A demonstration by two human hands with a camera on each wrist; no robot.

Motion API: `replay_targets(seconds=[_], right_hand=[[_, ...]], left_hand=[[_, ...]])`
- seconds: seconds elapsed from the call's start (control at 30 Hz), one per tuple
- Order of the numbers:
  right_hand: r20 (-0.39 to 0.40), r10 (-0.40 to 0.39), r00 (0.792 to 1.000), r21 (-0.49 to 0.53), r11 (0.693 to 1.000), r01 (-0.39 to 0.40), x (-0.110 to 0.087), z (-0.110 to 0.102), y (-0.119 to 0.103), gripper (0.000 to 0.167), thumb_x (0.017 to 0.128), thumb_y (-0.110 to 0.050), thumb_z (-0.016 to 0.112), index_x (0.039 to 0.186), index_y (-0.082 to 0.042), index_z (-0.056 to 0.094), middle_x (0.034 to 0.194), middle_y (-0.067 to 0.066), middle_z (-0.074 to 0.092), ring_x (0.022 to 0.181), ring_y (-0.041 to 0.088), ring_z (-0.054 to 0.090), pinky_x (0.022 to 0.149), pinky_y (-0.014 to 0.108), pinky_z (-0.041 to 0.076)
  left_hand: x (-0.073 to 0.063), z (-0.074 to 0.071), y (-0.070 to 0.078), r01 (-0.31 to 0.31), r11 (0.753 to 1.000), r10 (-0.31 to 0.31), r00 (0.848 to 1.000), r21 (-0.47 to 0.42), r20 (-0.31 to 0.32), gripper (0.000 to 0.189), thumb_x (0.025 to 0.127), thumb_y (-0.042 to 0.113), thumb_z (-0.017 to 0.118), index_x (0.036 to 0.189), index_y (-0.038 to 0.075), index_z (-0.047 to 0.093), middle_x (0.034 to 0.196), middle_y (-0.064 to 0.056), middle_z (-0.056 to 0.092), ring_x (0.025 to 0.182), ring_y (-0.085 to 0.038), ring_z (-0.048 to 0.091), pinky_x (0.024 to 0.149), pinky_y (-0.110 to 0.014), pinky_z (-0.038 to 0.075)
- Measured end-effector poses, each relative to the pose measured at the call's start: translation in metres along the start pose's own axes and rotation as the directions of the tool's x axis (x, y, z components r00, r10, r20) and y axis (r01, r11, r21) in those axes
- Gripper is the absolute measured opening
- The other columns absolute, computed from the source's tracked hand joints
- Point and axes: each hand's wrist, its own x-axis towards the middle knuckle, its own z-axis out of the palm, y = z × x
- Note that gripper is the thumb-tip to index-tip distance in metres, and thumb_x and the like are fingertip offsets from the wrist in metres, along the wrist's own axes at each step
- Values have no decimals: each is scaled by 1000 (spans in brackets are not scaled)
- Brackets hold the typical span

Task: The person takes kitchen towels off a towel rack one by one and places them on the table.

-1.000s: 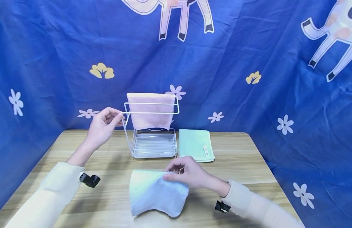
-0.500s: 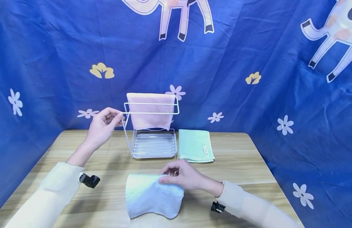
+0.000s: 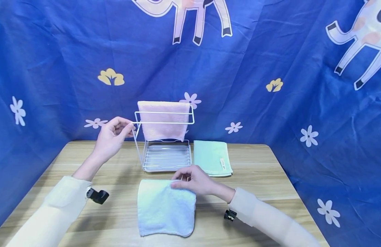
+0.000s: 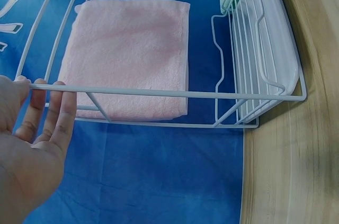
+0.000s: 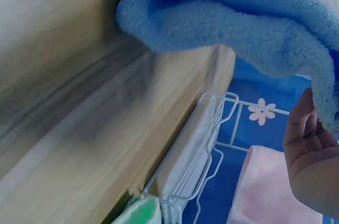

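Blue backdrop (image 3: 240, 61) printed with cows and flowers stands behind the white wire rack (image 3: 166, 122), which I use as landmark for everything. The wood-grain tabletop (image 3: 255, 175) spreads under the rack and out on both sides. The rack stands upright toward the back, its two long front rails running left to right.

Light-blue terry towel (image 3: 167, 209) is the one that matters to me: in front of the rack, lower than its rails, on my side, and lined up nearly square with the rack's width. Folded, close to square, so no strong long axis; its upper edge runs roughly parallel to the rails. Can't tell if its lower edge touches the tabletop. Pink terry towel (image 3: 164, 131) hangs at the rack's rear, behind the front rails. Mint-green towel (image 3: 210, 154) lies folded flat just beside the rack's right side. White tray (image 4: 278, 28) sits under the rack's bottom grid.

Right hand (image 3: 193, 180), in front of the rack's right end, pinches the light-blue terry towel's upper edge near its middle, thumb on the near face; it's the hand nearer that towel. Left hand (image 3: 111, 137) is the nearer one to the rails, gripping the rack's upper left front corner. Small label (image 3: 222, 163) on the mint-green towel, print unreadable.
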Motion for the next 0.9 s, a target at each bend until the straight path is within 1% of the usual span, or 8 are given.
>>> replay_targets(seconds=[0.13,0.33,0.47,0.63,0.77,0.83,0.9], right_hand=[[8,6,1000,-13,1000,-6,6,-2,8,12,97,-19,77,102,-8,79,85,7,73,66,-1,52,60,14,46],[7,46,999,-10,999,-46,13,-4,19,13,97,-21,77,103,-10,79,86,6,74,67,0,53,59,14,45],[10,58,998,-38,998,-58,18,-5,26,13,97,-21,77,103,-10,80,87,6,75,67,-2,53,60,13,46],[-9,67,998,-72,995,-67,25,-7,36,11,98,-21,77,103,-11,80,88,4,76,66,-2,51,61,14,45],[-7,77,997,-93,993,-78,30,-9,46,12,98,-23,77,103,-13,80,90,3,77,68,-2,52,62,14,46],[-3,79,997,-103,992,-79,33,-9,51,12,98,-23,77,103,-13,80,92,2,78,69,-2,53,63,14,47],[-2,81,997,-117,990,-81,35,-10,56,12,98,-24,77,103,-13,80,93,2,78,70,-2,54,64,14,48]], left_hand=[[-1,0,0,-3,1000,3,1000,6,-7,6,107,15,62,109,11,66,91,9,73,78,-1,72,75,-14,64],[-2,-1,-1,-22,1000,22,1000,13,-8,12,108,16,61,110,6,67,90,9,72,78,-2,73,75,-14,64],[-3,-1,-2,-30,999,30,1000,21,2,13,108,16,61,111,4,66,91,10,71,79,-2,73,76,-14,64],[-3,-1,-1,-16,1000,17,1000,14,-7,12,108,16,61,111,6,66,90,12,71,79,-1,72,75,-14,64],[-2,0,-1,-13,1000,13,1000,6,-3,13,107,14,62,112,2,65,90,12,72,79,-1,72,75,-14,64],[-1,0,-1,-16,1000,16,1000,6,3,11,107,13,62,112,3,65,91,11,72,79,0,72,75,-13,63],[-1,0,-1,-16,1000,16,1000,4,5,7,107,13,62,110,8,65,91,10,72,79,0,72,75,-12,63]])
